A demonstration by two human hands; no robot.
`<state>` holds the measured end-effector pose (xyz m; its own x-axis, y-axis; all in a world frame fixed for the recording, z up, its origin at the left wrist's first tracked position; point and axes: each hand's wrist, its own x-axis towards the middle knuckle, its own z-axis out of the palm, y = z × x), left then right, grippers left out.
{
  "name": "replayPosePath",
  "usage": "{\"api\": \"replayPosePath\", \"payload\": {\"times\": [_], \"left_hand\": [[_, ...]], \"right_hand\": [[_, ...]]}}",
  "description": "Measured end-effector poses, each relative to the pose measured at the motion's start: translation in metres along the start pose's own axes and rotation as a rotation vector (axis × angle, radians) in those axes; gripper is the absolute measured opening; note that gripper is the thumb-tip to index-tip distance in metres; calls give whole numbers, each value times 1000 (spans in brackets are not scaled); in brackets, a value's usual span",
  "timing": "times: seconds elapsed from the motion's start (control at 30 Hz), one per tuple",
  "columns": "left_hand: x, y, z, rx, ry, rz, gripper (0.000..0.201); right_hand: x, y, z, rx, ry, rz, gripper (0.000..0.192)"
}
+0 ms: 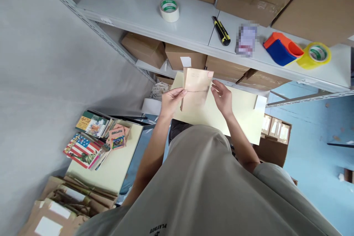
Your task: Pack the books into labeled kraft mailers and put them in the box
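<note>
A thin, pale-tan paper booklet (197, 88) is held up over the cream table (238, 112). Its face carries a line of small dark print across the middle and a small reddish mark at the top right corner. My left hand (173, 101) pinches its left edge, with the thumb on the front. Close to the right edge is my right hand (223, 99), its fingers loosely bent and slightly apart, with nothing seen in them. Whether its fingertips touch the paper is hard to see.
A grey shelf (190, 29) ahead bears a tape roll (169, 11), a box cutter (221, 31), a blurred item (246, 40), an orange-blue tape dispenser (282, 49) and yellow tape (315, 55). Books (85, 151) lie on a left side table (125, 162); flattened cardboard (55, 210) is below.
</note>
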<state>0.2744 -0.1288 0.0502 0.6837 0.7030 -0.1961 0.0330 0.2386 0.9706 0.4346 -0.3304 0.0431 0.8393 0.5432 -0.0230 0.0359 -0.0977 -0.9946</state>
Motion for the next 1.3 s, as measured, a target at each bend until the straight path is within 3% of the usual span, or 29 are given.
{"api": "replayPosePath", "payload": {"times": [0.17, 0.3, 0.37, 0.43, 0.53, 0.6, 0.7, 0.87, 0.97, 1.07, 1.17, 1.3], "left_hand": [[-23, -7, 36, 192, 31, 159, 56], [-35, -15, 56, 242, -87, 165, 55], [-27, -14, 50, 212, -186, 163, 69], [-10, -9, 33, 241, -172, 197, 76], [16, 3, 5, 321, -59, 231, 70], [27, 8, -6, 283, -136, 176, 63], [29, 8, -7, 168, -280, 87, 59], [24, -2, 3, 154, -199, 106, 58], [27, -5, 6, 187, -146, 137, 58], [31, -4, 6, 242, -107, 207, 52], [31, 2, 5, 298, -98, 396, 38], [26, 13, 2, 347, -75, 688, 23]], "right_hand": [[-22, -6, 37, 99, -87, 64, 92], [-19, -2, 47, 75, 12, 38, 73], [-9, 3, 39, 98, 21, 51, 71], [2, 6, 24, 167, -33, 79, 73], [12, 2, 2, 238, -138, 115, 73], [15, -5, -8, 244, -198, 122, 71], [15, -15, -17, 222, -269, 119, 68], [22, -12, -19, 157, -279, 92, 68], [31, -4, -20, 57, -210, 10, 70], [36, -2, -25, -190, -83, -144, 64], [34, -9, -32, -374, -60, -344, 50], [24, -23, -37, -406, -117, -501, 40]]}}
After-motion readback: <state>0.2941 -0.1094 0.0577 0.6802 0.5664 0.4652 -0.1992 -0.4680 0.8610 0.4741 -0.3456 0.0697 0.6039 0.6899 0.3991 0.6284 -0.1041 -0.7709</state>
